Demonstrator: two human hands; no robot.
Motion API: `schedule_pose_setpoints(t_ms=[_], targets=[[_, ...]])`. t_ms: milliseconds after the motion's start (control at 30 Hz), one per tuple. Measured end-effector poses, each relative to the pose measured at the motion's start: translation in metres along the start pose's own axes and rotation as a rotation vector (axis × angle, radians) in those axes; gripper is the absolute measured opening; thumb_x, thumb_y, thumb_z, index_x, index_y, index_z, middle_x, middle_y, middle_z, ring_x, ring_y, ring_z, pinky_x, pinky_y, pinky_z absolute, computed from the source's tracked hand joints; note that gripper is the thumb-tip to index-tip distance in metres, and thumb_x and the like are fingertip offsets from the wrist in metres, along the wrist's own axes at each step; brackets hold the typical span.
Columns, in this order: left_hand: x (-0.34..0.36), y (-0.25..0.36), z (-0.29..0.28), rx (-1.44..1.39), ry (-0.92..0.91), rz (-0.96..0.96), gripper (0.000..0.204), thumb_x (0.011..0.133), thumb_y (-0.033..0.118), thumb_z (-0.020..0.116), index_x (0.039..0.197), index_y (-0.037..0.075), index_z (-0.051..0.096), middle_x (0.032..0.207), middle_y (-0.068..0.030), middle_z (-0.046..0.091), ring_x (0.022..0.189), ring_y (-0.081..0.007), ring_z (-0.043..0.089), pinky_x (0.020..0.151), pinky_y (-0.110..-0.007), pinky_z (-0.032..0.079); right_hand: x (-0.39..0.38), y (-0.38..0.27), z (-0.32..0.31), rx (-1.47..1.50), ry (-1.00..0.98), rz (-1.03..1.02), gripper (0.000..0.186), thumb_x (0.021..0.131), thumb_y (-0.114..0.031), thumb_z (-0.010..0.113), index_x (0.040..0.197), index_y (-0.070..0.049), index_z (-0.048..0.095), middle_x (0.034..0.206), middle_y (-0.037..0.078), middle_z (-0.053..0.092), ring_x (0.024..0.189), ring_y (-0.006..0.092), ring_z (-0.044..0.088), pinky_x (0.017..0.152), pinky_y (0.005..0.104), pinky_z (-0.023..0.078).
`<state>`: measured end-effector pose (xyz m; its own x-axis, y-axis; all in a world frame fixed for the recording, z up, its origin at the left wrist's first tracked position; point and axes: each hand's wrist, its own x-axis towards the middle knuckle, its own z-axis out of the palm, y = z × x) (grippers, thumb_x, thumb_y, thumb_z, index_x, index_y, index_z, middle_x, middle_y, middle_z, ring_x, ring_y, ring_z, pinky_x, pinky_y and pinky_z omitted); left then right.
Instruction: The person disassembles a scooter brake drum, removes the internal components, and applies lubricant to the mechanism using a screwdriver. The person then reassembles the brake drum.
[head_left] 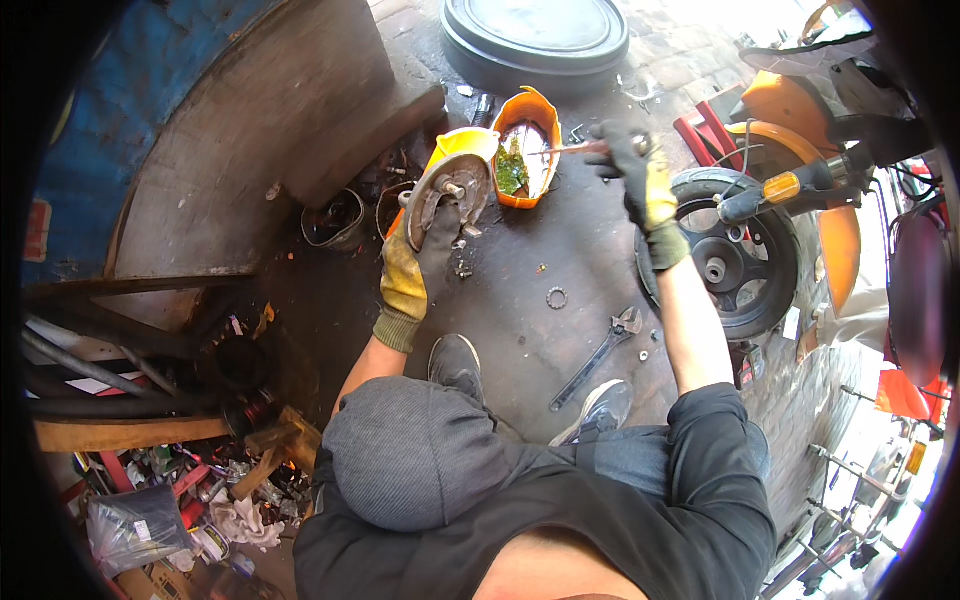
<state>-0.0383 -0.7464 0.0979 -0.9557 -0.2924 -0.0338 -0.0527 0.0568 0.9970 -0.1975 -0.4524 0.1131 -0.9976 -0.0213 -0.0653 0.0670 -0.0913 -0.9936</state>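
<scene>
My left hand [405,285], in a yellow and grey work glove, is closed on a round, grimy metal plate [470,182] with a stub at its centre. The plate is tilted up in front of a yellow container [462,143]. Beside it stands a cut-open orange container [528,203] with shiny liquid in it. My right hand [640,175], gloved and smeared by motion, is closed round a slim, reddish-brown tool [575,149]. The tool's thin end points left over the orange container; its exact kind is too blurred to tell.
An adjustable wrench [592,362] and a metal ring [557,298] lie on the floor before my feet. A black wheel with tyre [718,262] lies to the right. Behind the containers is a round black lid [535,30]. A scrap heap [215,500] fills the lower left.
</scene>
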Motion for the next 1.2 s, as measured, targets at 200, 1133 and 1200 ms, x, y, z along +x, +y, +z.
schedule_pose_setpoints(t_ms=[200, 1133, 1200], targets=[[0.0, 0.0, -0.004, 0.004, 0.02, 0.017, 0.061, 0.105, 0.046, 0.076, 0.142, -0.002, 0.066, 0.121, -0.0078, 0.076, 0.101, -0.0126, 0.071, 0.09, -0.03, 0.058, 0.007, 0.067, 0.017, 0.015, -0.041, 0.076, 0.04, 0.105, -0.028, 0.077, 0.13, -0.003, 0.058, 0.105, 0.009, 0.076, 0.085, 0.0157, 0.077, 0.071, 0.0272, 0.063], [0.002, 0.011, 0.004, -0.114, 0.008, -0.009, 0.068, 0.106, 0.059, 0.067, 0.141, 0.001, 0.067, 0.11, -0.0026, 0.074, 0.089, -0.0088, 0.066, 0.076, -0.027, 0.057, -0.021, -0.062, -0.013, 0.131, -0.198, -0.087, 0.049, 0.115, -0.04, 0.051, 0.13, 0.004, 0.068, 0.116, 0.023, 0.079, 0.077, 0.0151, 0.078, 0.057, 0.0199, 0.052], [0.003, 0.009, 0.003, -0.07, -0.007, -0.009, 0.066, 0.107, 0.059, 0.066, 0.139, 0.001, 0.068, 0.109, -0.0018, 0.075, 0.089, -0.0084, 0.066, 0.077, -0.028, 0.056, -0.03, -0.078, -0.003, 0.157, -0.322, -0.069, 0.047, 0.116, -0.039, 0.05, 0.132, 0.002, 0.067, 0.117, 0.022, 0.08, 0.078, 0.0145, 0.078, 0.058, 0.0198, 0.052]])
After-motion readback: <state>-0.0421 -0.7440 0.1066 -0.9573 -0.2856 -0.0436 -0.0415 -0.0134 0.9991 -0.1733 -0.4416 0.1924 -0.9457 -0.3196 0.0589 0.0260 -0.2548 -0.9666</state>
